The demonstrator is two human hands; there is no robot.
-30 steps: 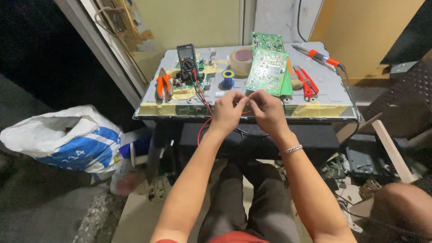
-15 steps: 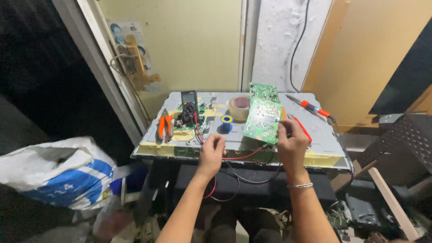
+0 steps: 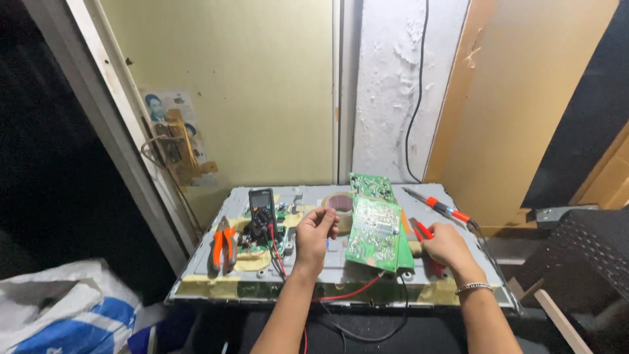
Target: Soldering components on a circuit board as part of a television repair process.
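My left hand (image 3: 314,235) is raised over the grey metal panel (image 3: 308,275), fingers curled and pinched against the thumb; I cannot make out anything in the pinch. Red and black leads (image 3: 347,294) run past its wrist from the black multimeter (image 3: 262,206). To its right, a green circuit board (image 3: 373,233) lies tilted on the panel. My right hand (image 3: 447,246), with a bracelet on the wrist, is closed on the red-handled pliers (image 3: 422,231) just right of that board.
Orange-handled pliers (image 3: 224,244) lie at the panel's left. A roll of tan tape (image 3: 337,203), a second green board (image 3: 370,187) and a red-handled screwdriver (image 3: 439,207) sit toward the back. A white and blue bag (image 3: 59,314) is low left; a dark mesh seat (image 3: 583,249) is right.
My hands were together at the panel's front edge a second ago and have moved apart onto the panel. The left has risen beside the board and the right has gone to the red pliers. The view tilted upward.
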